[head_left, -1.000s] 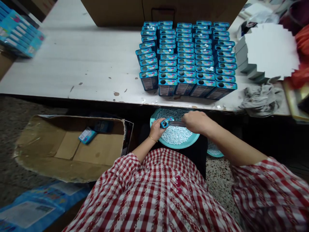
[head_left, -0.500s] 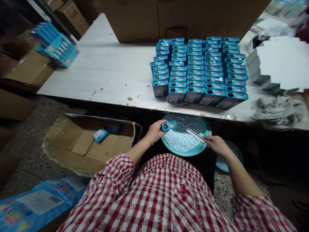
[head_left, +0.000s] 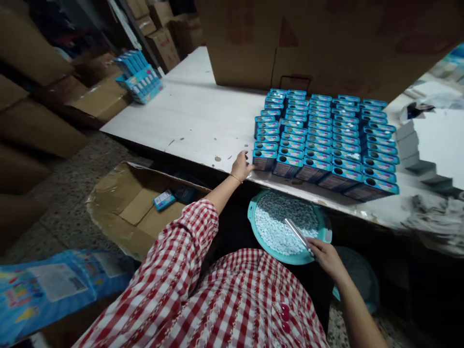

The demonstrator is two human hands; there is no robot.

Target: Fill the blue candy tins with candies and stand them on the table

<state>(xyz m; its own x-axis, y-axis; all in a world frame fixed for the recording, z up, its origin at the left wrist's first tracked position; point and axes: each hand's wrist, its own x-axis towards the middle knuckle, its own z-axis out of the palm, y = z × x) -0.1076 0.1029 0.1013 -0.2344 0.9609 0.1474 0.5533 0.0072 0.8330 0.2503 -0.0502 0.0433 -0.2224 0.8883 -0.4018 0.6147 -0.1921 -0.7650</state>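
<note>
My left hand [head_left: 242,166] is at the table's front edge, fingers apart and holding nothing. Its fingertips are beside the front box [head_left: 264,160] of the leftmost row, touching or nearly touching it. Rows of small blue boxes [head_left: 319,140] stand upright, each with a dark round spot on top; white pellets lie on several. My right hand [head_left: 324,256] is closed round a silver metal tube [head_left: 296,233]. The tube slants over a turquoise basin [head_left: 255,232] filled with small white pellets [head_left: 277,234]. This basin sits in front of my body, below the table edge.
The white table [head_left: 174,116] carries a blue display pack [head_left: 141,82] at its far left. A big carton [head_left: 246,53] rises behind the boxes. An open carton [head_left: 105,208] at left holds a blue box [head_left: 164,199]. Another basin [head_left: 362,275] is at lower right.
My left hand has gone up from the basin to the table and let go of its blue box, now at the leftmost row's front. The right hand still holds the tube; the view has shifted.
</note>
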